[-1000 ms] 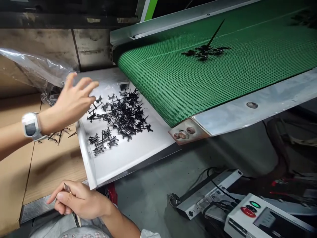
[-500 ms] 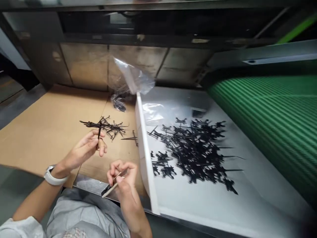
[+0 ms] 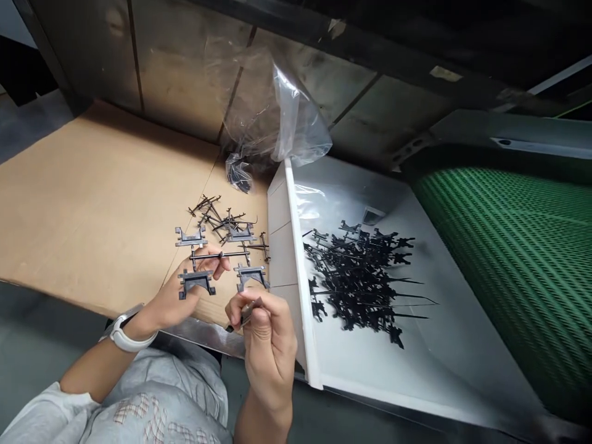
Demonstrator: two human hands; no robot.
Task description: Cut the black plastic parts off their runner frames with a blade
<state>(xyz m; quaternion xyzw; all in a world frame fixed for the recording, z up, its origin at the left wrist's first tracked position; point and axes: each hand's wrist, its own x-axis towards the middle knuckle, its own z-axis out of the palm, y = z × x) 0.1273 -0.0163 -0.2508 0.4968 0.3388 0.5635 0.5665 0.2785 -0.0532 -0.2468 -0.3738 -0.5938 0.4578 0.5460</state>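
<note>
My left hand [image 3: 171,303] is closed on a black plastic sprue frame [image 3: 210,255], holding it up over the cardboard. Black notched parts hang at the frame's corners, two to the left and two to the right. In my right hand [image 3: 272,339] is a thin tool [image 3: 251,310] with a flat metallic face and a dark end; the fingers cover most of it, so its exact kind is unclear. The tool sits just below the lower right notched part [image 3: 252,276]. Behind the frame, bare black sprue runners [image 3: 210,209] lie in a loose heap.
A brown cardboard sheet [image 3: 106,203] covers the left side. The upright white divider [image 3: 300,265] borders a white tray [image 3: 370,376] with a black heap of sprues and parts [image 3: 361,277]. Clear plastic bag [image 3: 296,117] stands behind; green ribbed belt [image 3: 499,246] lies right.
The sprue frame, seen almost edge-on before, now faces me with its notched parts showing. My right hand has come up closer to it with the tool. The head view has shifted.
</note>
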